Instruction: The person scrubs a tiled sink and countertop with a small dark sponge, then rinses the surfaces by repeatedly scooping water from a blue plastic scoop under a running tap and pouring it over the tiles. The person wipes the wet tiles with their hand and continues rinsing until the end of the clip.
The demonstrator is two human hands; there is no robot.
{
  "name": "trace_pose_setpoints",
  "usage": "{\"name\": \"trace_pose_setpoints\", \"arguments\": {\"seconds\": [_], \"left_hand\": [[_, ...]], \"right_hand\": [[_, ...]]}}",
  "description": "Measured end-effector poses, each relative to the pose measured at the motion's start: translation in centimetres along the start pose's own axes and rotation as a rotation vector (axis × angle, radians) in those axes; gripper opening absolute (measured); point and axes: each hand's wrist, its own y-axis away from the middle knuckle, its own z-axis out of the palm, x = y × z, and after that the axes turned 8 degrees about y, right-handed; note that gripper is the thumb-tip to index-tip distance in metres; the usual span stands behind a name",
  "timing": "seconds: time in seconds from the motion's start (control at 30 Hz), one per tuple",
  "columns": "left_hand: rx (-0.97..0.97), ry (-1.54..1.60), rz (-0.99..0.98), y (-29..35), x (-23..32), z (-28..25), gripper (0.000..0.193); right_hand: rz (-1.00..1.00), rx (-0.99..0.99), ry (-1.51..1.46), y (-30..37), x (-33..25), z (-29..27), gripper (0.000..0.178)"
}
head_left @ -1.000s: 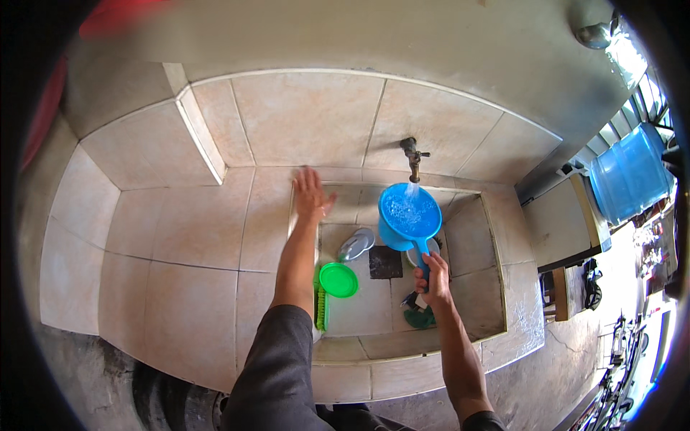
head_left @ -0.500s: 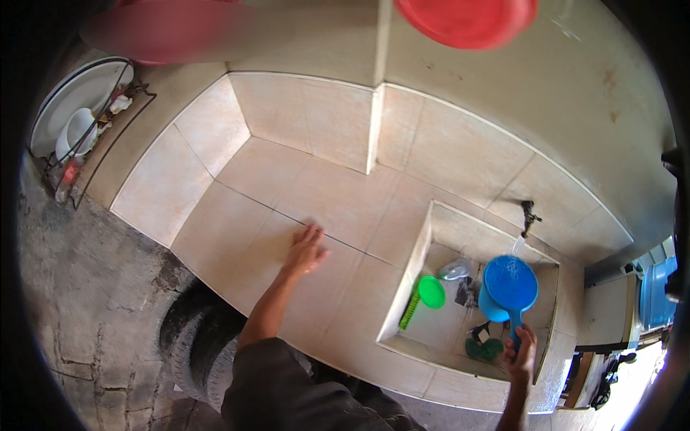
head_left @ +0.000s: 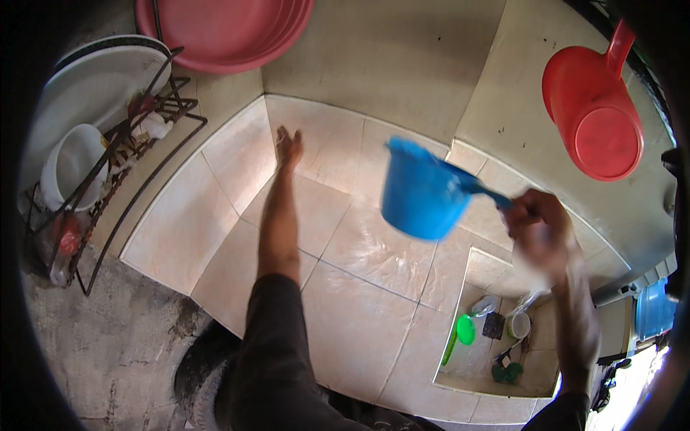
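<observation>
My right hand (head_left: 539,228) is closed round the handle of a blue water dipper (head_left: 424,195). The dipper hangs tilted in the air over the tiled counter (head_left: 345,327), its mouth towards the back wall, with water at its lip. A sheet of water (head_left: 384,251) spreads over the tiles below it. My left hand (head_left: 289,149) reaches to the back left corner, fingers apart and holding nothing; whether it touches the wall tiles I cannot tell.
A sunken basin (head_left: 474,370) at right holds a green brush (head_left: 450,350), a green disc (head_left: 466,330) and a white cup (head_left: 519,325). A red dipper (head_left: 589,108) and pink tub (head_left: 230,36) hang above. At left stands a wire rack (head_left: 108,237) with a white bowl (head_left: 72,169).
My right hand has lifted the blue dipper from under the running tap in the basin and swung it left over the counter. My left hand has moved from mid-counter to the back corner.
</observation>
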Motion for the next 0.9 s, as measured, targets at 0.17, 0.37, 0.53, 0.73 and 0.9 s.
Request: {"name": "trace_pose_setpoints", "arguments": {"seconds": [0.17,0.37,0.53,0.73,0.9], "left_hand": [[0.127,-0.25,-0.286,-3.7,12.6,11.2,0.074],[0.326,0.28,0.03,10.8,24.0,21.0,0.07],[-0.453,0.383,0.788,22.1,24.4,22.5,0.061],[-0.9,0.375,0.95,26.0,10.8,13.8,0.054],[-0.65,-0.528,0.48,16.2,-3.9,-5.2,0.056]], "right_hand": [[-0.167,-0.142,-0.21,-3.2,-1.2,2.6,0.02],[-0.391,0.258,-0.083,3.6,3.4,-4.4,0.018],[-0.254,0.751,-0.013,9.6,10.2,-11.8,0.007],[-0.021,1.004,0.213,13.1,15.5,-14.6,0.009],[0.215,0.941,0.436,12.0,13.2,-10.6,0.023]]}}
